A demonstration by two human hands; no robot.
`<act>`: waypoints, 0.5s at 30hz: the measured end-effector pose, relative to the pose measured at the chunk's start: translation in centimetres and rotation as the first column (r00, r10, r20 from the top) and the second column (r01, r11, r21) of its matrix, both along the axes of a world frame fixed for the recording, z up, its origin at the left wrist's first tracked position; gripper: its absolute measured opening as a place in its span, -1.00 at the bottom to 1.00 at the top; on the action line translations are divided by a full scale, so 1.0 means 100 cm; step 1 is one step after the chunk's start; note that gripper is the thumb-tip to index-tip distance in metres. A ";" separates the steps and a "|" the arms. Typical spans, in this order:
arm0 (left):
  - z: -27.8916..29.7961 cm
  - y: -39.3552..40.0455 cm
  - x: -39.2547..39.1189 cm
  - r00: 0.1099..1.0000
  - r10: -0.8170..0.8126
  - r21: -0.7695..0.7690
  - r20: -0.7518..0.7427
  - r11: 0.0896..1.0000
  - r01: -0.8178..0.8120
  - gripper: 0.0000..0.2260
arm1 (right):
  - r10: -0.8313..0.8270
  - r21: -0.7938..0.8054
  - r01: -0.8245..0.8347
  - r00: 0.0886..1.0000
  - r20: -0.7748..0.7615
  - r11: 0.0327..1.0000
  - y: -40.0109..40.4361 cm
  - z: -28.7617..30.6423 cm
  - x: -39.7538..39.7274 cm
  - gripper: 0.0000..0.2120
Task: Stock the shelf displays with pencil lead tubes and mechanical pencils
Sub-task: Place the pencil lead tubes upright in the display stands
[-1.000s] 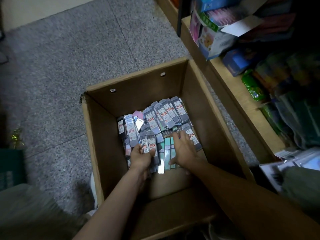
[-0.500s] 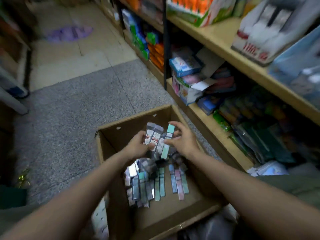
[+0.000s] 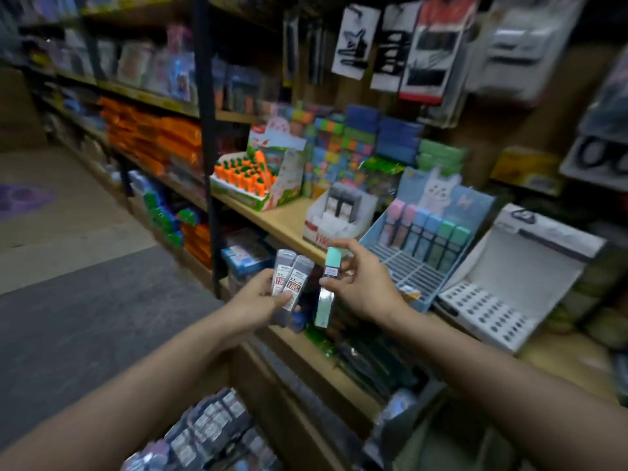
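My left hand grips two grey lead tubes with red and white labels, held upright in front of the shelf edge. My right hand pinches a mint green lead tube beside them. On the wooden shelf stands a blue display stand with a row of pink, blue and green tubes at its back and bare slots in front. A small white display box holds grey tubes to its left. A white display tray with rows of holes sits to the right. More grey tubes lie below.
An orange carrot-themed display stands at the shelf's left end beside a dark upright post. Packaged goods hang above and fill the lower shelves. Grey floor stretches to the left.
Both hands lifted out of the cardboard box with the tubes and rose to shelf height. My view swung up from the box to the shelf displays.
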State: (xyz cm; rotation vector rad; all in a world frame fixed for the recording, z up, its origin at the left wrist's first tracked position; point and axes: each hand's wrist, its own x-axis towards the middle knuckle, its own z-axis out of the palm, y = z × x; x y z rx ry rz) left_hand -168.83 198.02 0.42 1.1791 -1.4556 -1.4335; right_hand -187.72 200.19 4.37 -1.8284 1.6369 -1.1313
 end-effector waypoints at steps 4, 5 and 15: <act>0.009 -0.009 -0.041 0.987 -0.095 -0.025 -0.128 0.995 0.092 -0.77 | -0.108 -0.065 0.102 0.989 -0.103 0.993 0.011 0.031 -0.038 -0.53; 0.009 -0.012 -0.048 0.978 -0.124 -0.016 -0.168 0.992 0.123 -0.78 | -0.138 -0.083 0.129 0.984 -0.116 0.988 0.012 0.039 -0.048 -0.56; -0.008 -0.042 -0.068 0.934 -0.186 0.030 -0.305 0.978 0.204 -0.80 | -0.474 -0.315 0.375 0.809 -0.347 0.872 0.008 0.098 -0.130 -0.68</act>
